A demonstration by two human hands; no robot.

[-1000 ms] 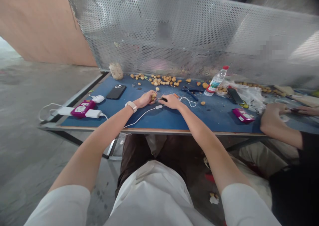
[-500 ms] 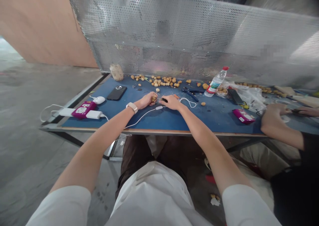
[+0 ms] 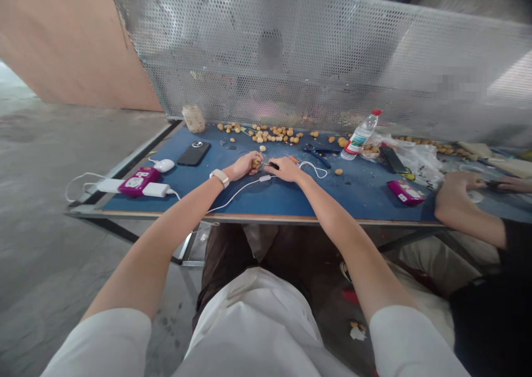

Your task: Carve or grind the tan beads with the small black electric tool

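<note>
Both hands meet at the middle of the table — call that the centre of the dial, with the mesh panel at twelve. The left hand, a pale watch on its wrist, has its fingers curled snugly around a small brown ball, right at the centre. Facing it, the right hand grips a dark-handled tool, fingers wrapped close, its thin tip pointing at nine, towards the ball; whether the two touch, I can't tell from here.

Out at twelve, a scatter of similar balls lines the foot of the mesh, with one loose ball just beyond the left fingers. At ten stands a cloudy jar; between nine and ten, a black phone lies flat. Nine o'clock — a purple packet on a white power strip. A white cable runs below the hands towards seven. Swing to between two and three: blue-handled pliers, then a red-capped bottle, upright. Another purple packet sits just past three, and far out at three a co-worker's hand is over the table.
</note>
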